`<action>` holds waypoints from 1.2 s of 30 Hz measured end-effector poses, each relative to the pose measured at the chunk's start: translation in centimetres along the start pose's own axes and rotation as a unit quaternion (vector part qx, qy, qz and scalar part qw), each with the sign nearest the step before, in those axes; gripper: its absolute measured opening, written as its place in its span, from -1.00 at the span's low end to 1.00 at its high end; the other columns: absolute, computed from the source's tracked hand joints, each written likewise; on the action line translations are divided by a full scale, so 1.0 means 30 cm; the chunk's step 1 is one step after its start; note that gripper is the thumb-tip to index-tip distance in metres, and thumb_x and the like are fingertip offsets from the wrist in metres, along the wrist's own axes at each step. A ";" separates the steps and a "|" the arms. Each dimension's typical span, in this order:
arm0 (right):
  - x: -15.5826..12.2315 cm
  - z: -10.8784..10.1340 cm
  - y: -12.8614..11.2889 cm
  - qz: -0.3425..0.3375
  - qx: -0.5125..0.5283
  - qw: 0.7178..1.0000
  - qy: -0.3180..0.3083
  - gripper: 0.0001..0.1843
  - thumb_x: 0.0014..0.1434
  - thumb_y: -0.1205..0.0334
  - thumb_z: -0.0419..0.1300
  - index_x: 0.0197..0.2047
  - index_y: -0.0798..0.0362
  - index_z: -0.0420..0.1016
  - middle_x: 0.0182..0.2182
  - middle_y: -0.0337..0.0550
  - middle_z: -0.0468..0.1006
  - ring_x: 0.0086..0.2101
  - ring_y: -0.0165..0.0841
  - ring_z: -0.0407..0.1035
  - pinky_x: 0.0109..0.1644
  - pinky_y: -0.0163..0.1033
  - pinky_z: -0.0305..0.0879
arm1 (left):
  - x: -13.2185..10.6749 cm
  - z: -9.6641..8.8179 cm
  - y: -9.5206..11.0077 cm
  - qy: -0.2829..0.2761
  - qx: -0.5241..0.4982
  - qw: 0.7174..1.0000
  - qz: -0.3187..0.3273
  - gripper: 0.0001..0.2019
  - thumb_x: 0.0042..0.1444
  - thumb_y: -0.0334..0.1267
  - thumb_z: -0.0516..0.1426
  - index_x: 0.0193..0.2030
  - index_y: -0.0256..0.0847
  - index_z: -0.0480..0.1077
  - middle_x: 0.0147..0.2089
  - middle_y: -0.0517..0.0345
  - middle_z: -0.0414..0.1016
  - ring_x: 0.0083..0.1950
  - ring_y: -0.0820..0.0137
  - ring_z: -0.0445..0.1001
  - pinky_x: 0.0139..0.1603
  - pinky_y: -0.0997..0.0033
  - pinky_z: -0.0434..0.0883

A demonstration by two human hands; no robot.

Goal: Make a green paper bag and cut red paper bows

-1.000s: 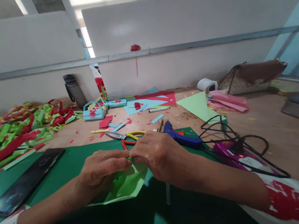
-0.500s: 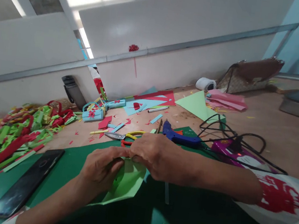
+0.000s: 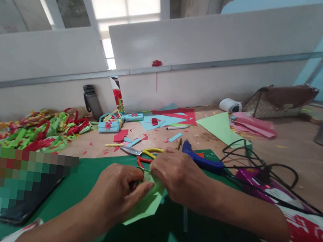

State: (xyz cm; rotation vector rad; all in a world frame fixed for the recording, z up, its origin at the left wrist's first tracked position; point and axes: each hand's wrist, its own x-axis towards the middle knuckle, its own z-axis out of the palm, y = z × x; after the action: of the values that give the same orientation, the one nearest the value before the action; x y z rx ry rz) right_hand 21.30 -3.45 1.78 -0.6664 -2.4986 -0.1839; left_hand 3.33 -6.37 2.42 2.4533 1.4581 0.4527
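A piece of light green paper (image 3: 150, 203) is held between both hands over the dark green mat (image 3: 88, 179). My left hand (image 3: 119, 191) is closed on its left upper edge, thumb lying along the sheet. At the top edge, my right hand (image 3: 173, 170) pinches the same paper with bent fingers. The paper is curved, and its lower part hangs free. Just beyond the hands lie scissors (image 3: 151, 152) with yellow and red handles. A blue glue gun (image 3: 204, 158) rests to the right of them. A clear glue stick (image 3: 185, 219) lies below my right wrist.
A heap of coloured paper strips (image 3: 38, 128) fills the left side. Small blue paper bags (image 3: 109, 125) stand near a dark bottle (image 3: 92, 102). A purple power strip (image 3: 268, 186) with black cables lies right. A phone (image 3: 32, 199), partly blurred, is at left.
The view has tilted up and shifted left. My left thumb has moved onto the face of the green paper, and less of the sheet's left side shows. Both hands keep their grip.
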 end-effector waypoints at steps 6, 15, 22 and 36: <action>-0.002 -0.004 -0.002 0.006 0.017 1.000 -0.003 -0.71 0.20 0.47 -0.09 -0.47 0.16 0.35 -0.57 -0.16 0.37 -0.51 -0.40 0.18 -0.33 -0.27 0.12 | -0.001 0.009 0.005 0.016 -0.014 0.999 0.042 -0.69 0.11 -0.25 -0.03 -0.63 -0.23 0.08 -0.59 0.27 0.14 -0.54 0.52 0.08 -0.51 0.48 0.01; 0.003 -0.007 0.000 0.002 0.021 1.000 -0.001 -0.70 0.21 0.45 -0.08 -0.50 0.15 0.34 -0.57 -0.15 0.39 -0.51 -0.40 0.21 -0.41 -0.29 0.07 | -0.006 0.008 0.008 0.004 -0.050 0.997 0.064 -0.75 0.09 -0.31 -0.04 -0.60 -0.23 0.15 -0.58 0.24 0.19 -0.54 0.51 0.10 -0.51 0.49 0.03; -0.013 0.025 0.013 0.007 0.024 1.000 0.015 -0.71 0.21 0.42 -0.05 -0.46 0.16 0.42 -0.55 -0.14 0.46 -0.48 -0.40 0.30 -0.30 -0.24 0.14 | -0.004 0.022 0.009 0.020 -0.064 0.994 0.092 -0.74 0.11 -0.33 -0.04 -0.60 -0.24 0.18 -0.61 0.24 0.19 -0.56 0.52 0.09 -0.53 0.52 0.05; -0.024 0.033 0.003 -0.023 -0.020 0.996 0.079 -0.67 0.21 0.45 -0.06 -0.53 0.14 0.38 -0.59 -0.13 0.43 -0.52 -0.38 0.26 -0.37 -0.27 0.18 | -0.006 0.089 -0.013 0.149 0.010 0.975 0.164 -0.72 0.08 -0.40 -0.02 -0.65 -0.22 0.17 -0.64 0.23 0.22 -0.59 0.52 0.13 -0.53 0.45 0.02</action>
State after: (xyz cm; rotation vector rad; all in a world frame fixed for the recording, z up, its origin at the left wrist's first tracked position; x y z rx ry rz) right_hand 21.41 -3.43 0.54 -0.5861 -2.3648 -0.2944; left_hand 3.98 -6.49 -0.20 2.7456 1.1532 0.9097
